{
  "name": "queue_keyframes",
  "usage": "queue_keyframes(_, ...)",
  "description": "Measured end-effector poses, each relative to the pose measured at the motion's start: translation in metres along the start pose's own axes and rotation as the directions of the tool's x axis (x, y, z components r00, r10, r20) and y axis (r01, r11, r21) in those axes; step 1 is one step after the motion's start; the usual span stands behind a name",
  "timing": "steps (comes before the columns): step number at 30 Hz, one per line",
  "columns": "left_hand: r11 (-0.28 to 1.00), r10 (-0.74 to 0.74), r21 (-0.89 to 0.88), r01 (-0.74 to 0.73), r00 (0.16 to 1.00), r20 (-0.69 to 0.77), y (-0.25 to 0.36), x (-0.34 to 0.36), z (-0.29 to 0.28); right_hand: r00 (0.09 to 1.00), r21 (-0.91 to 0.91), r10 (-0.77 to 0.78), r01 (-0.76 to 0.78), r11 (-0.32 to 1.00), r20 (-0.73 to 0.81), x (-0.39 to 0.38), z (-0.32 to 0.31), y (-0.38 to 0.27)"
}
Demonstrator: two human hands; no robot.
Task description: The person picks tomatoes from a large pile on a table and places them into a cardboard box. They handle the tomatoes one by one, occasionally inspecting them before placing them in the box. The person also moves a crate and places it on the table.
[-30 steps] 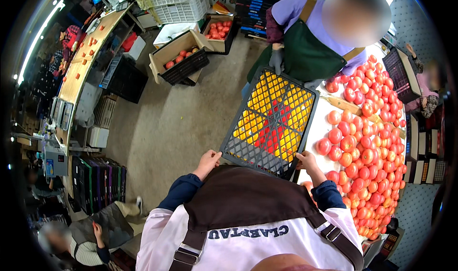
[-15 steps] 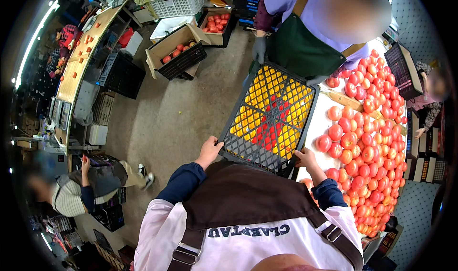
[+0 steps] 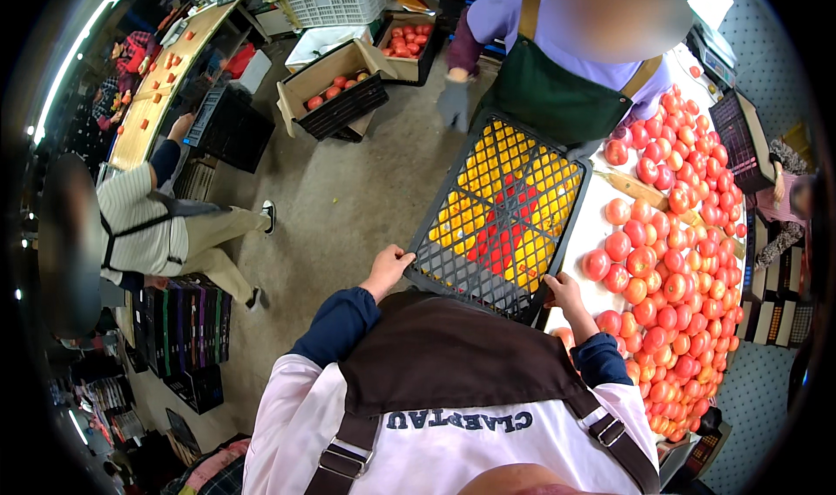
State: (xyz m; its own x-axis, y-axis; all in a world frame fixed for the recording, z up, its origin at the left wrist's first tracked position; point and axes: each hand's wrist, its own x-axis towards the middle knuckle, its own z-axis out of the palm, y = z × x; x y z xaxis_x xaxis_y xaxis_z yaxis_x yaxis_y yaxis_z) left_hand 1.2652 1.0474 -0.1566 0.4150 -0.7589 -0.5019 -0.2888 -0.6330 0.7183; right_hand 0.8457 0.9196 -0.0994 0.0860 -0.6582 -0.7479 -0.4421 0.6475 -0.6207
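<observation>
Just in front of my body is a black plastic crate [image 3: 427, 241] with a lattice face, tilted in the view. Yellow and red show through its mesh; what they belong to I cannot make out. My left hand [image 3: 387, 271] pinches its near left corner, thumb and fingers closed on the rim. At the near right corner my right hand [image 3: 563, 293] grips the rim too. Across from me, a co-worker in a green apron [image 3: 557, 94] stands against the crate's far edge. One grey-gloved hand [image 3: 454, 101] hangs off the crate; their other hand is by its far right corner.
Many red tomatoes [image 3: 670, 277] cover a white table to my right. A wooden strip [image 3: 629, 184] lies among them. Cartons of tomatoes [image 3: 335, 94] stand on the floor ahead left. Another person in a striped top [image 3: 144, 216] is at the left, beside stacked black crates [image 3: 183, 321].
The co-worker's gloved hand has come off the crate's far left corner. At the left, the person in stripes has straightened and reached toward the bench. My hands keep their hold.
</observation>
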Motion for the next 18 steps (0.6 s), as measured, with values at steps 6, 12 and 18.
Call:
queue_keyframes(6,0.999,0.017,0.048,-0.019,0.999,0.03,0.026,-0.005,-0.012,1.0,-0.037,-0.007,0.007,0.999,0.004,0.008,-0.003,0.007)
queue_keyframes(12,0.998,-0.059,-0.031,0.061,0.996,0.066,0.023,-0.002,-0.014,1.0,-0.088,-0.023,0.023,0.996,-0.002,0.009,-0.003,0.007)
queue_keyframes(18,0.99,-0.082,-0.107,0.086,0.996,0.043,0.025,-0.008,-0.013,0.999,-0.153,-0.043,0.039,0.987,-0.022,0.006,-0.002,0.004)
